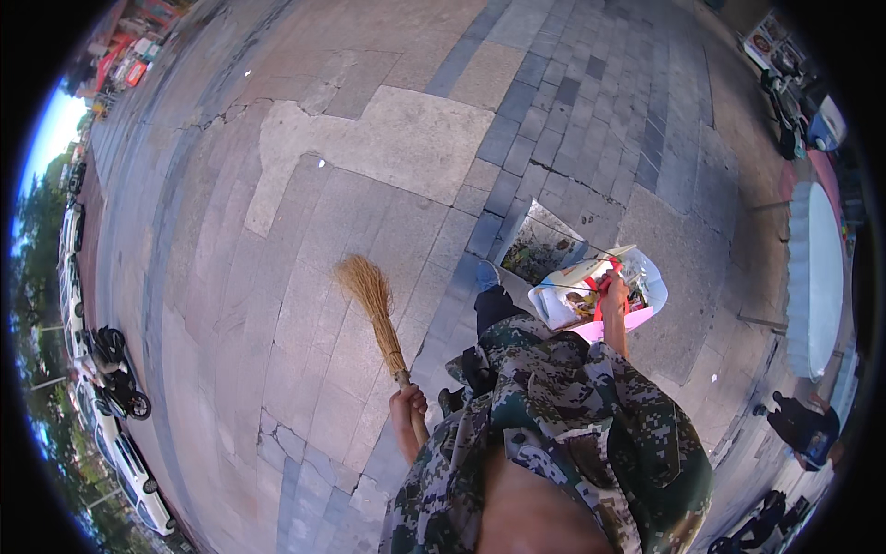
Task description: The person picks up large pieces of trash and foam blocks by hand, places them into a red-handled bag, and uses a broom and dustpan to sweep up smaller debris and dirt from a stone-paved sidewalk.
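A straw broom [374, 305] with a short handle is gripped in my left hand [408, 404], its bristles pointing away from me over the paving. My right hand [613, 291] is closed around red handles [601, 285] above an open container [651, 277] with white sides and a pink part, holding mixed litter. Just ahead of it, a wide metal dustpan [540, 242] bears dirt and leaves; thin rods run from it towards my right hand. Part of my blue shoe [488, 275] shows beside the dustpan.
Stone paving [346, 221] has cracks and a few white scraps [321, 163]. A motorcycle [119, 374] and white cars [131, 478] stand at the left. On the right are a pale canopy [815, 280], a scooter [785, 114] and a person in dark clothes [806, 426].
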Action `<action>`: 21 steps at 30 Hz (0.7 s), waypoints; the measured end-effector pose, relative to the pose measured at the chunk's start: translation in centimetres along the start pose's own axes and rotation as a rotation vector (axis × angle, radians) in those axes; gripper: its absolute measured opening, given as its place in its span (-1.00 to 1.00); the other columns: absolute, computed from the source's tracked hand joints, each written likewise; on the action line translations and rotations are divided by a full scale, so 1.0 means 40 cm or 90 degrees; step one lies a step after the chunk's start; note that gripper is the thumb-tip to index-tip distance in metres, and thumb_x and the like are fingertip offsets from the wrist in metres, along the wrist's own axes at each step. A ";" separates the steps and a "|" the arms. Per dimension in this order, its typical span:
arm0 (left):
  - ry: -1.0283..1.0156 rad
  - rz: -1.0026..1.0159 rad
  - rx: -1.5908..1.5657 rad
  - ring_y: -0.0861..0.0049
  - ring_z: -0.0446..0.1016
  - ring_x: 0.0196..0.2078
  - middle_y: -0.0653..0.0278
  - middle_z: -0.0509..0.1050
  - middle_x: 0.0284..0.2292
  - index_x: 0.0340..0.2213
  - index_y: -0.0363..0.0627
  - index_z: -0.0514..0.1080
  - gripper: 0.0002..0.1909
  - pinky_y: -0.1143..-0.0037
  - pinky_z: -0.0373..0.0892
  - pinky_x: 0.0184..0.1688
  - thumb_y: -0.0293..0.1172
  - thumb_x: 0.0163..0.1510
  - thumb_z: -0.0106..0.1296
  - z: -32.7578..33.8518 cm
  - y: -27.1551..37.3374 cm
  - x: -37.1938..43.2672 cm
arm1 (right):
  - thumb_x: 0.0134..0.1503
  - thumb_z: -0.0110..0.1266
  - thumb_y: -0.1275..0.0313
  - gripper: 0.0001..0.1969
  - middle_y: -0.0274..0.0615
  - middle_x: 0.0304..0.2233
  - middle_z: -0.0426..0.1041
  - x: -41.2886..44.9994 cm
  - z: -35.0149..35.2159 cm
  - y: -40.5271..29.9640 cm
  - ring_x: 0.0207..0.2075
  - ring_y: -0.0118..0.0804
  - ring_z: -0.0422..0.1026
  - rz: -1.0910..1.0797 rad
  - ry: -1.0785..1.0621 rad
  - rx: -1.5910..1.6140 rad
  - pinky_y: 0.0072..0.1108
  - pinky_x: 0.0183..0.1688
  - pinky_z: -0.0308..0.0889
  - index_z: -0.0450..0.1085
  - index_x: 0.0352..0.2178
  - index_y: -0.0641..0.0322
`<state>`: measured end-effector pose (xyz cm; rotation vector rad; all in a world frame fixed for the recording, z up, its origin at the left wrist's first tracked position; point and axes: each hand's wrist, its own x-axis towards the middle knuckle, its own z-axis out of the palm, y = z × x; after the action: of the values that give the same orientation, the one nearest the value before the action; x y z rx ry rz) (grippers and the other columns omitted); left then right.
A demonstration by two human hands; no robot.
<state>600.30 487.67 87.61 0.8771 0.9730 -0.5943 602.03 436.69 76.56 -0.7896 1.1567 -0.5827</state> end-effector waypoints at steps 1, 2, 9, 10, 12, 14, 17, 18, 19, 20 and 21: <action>-0.011 0.002 -0.011 0.76 0.12 -0.75 0.46 0.17 -0.72 -0.55 -0.10 0.16 -0.89 0.68 0.05 -0.74 -0.51 -0.02 -0.13 0.041 0.111 -0.005 | -0.09 0.01 0.55 -0.84 -0.17 -0.74 0.28 -0.018 0.126 -0.029 -0.74 -0.34 0.26 0.001 0.036 0.002 -0.58 -0.64 0.23 0.27 -0.70 0.35; -0.014 0.019 -0.029 0.76 0.12 -0.75 0.46 0.17 -0.72 -0.55 -0.10 0.16 -0.89 0.68 0.05 -0.74 -0.51 -0.02 -0.13 0.079 0.237 -0.011 | -0.08 0.01 0.54 -0.84 -0.17 -0.74 0.29 -0.041 0.260 -0.054 -0.73 -0.32 0.27 -0.011 -0.022 -0.001 -0.56 -0.64 0.23 0.27 -0.70 0.35; 0.064 -0.009 0.025 0.64 0.19 -0.76 0.32 0.24 -0.71 -0.54 -0.23 0.24 -0.92 0.59 0.14 -0.77 -0.52 -0.11 -0.07 -0.056 0.720 -0.281 | -0.06 0.01 0.45 -0.88 -0.22 -0.68 0.32 -0.422 0.567 -0.106 -0.64 -0.32 0.31 0.018 -0.020 -0.069 -0.54 -0.58 0.25 0.28 -0.59 0.27; 0.095 -0.013 0.052 0.63 0.20 -0.77 0.32 0.25 -0.71 -0.55 -0.23 0.24 -0.92 0.58 0.15 -0.77 -0.52 -0.11 -0.07 -0.051 0.852 -0.293 | -0.05 0.00 0.44 -0.88 -0.23 -0.68 0.32 -0.499 0.677 -0.108 -0.65 -0.33 0.30 0.031 -0.012 -0.086 -0.54 -0.57 0.25 0.28 -0.58 0.26; 0.084 -0.034 0.101 0.59 0.23 -0.76 0.30 0.26 -0.72 -0.58 -0.24 0.25 -0.90 0.54 0.19 -0.77 -0.50 -0.12 -0.05 0.007 1.042 -0.271 | 0.02 -0.03 0.34 -0.84 -0.29 -0.66 0.30 -0.516 0.794 -0.148 -0.66 -0.38 0.26 0.011 0.074 -0.080 -0.53 -0.56 0.22 0.26 -0.54 0.19; 0.098 -0.033 0.110 0.59 0.24 -0.76 0.29 0.27 -0.72 -0.58 -0.26 0.27 -0.90 0.54 0.20 -0.77 -0.50 -0.13 -0.04 0.104 1.248 -0.190 | 0.03 -0.08 0.31 -0.82 -0.28 -0.66 0.30 -0.477 0.926 -0.165 -0.60 -0.34 0.29 0.034 0.100 -0.136 -0.51 -0.53 0.23 0.26 -0.53 0.19; 0.121 -0.019 0.171 0.56 0.27 -0.75 0.25 0.31 -0.70 -0.59 -0.29 0.28 -0.89 0.53 0.23 -0.77 -0.52 -0.15 -0.01 0.251 1.542 -0.024 | 0.02 -0.07 0.31 -0.82 -0.26 -0.63 0.32 -0.436 1.213 -0.155 -0.57 -0.32 0.30 0.040 0.152 -0.152 -0.50 -0.51 0.25 0.27 -0.53 0.20; 0.120 -0.014 0.185 0.56 0.27 -0.74 0.25 0.31 -0.69 -0.59 -0.29 0.28 -0.88 0.53 0.24 -0.76 -0.51 -0.15 -0.01 0.309 1.676 0.018 | 0.02 -0.06 0.31 -0.82 -0.26 -0.63 0.32 -0.427 1.312 -0.164 -0.56 -0.32 0.31 0.040 0.160 -0.145 -0.50 -0.50 0.25 0.28 -0.52 0.20; 0.120 -0.011 0.197 0.56 0.28 -0.74 0.25 0.31 -0.69 -0.59 -0.29 0.28 -0.88 0.53 0.25 -0.76 -0.51 -0.15 -0.01 0.378 1.804 0.054 | 0.01 -0.05 0.32 -0.83 -0.26 -0.62 0.32 -0.411 1.421 -0.178 -0.56 -0.31 0.31 0.034 0.159 -0.136 -0.50 -0.50 0.26 0.28 -0.52 0.21; 0.105 -0.007 0.208 0.57 0.28 -0.73 0.26 0.30 -0.69 -0.57 -0.29 0.27 -0.87 0.54 0.26 -0.75 -0.50 -0.14 -0.01 0.455 1.917 0.087 | 0.00 -0.05 0.32 -0.83 -0.25 -0.61 0.33 -0.390 1.522 -0.204 -0.55 -0.31 0.32 0.029 0.159 -0.132 -0.50 -0.49 0.26 0.29 -0.52 0.21; 0.098 0.001 0.228 0.58 0.27 -0.73 0.28 0.29 -0.69 -0.55 -0.29 0.26 -0.86 0.54 0.25 -0.75 -0.48 -0.12 -0.02 0.528 2.021 0.115 | 0.00 -0.04 0.33 -0.83 -0.25 -0.61 0.33 -0.372 1.619 -0.212 -0.54 -0.30 0.32 0.026 0.161 -0.125 -0.50 -0.48 0.27 0.29 -0.52 0.21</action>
<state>673.99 512.31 118.70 1.2556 1.0202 -0.7209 658.92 458.57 104.36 -0.8740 1.4756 -0.5509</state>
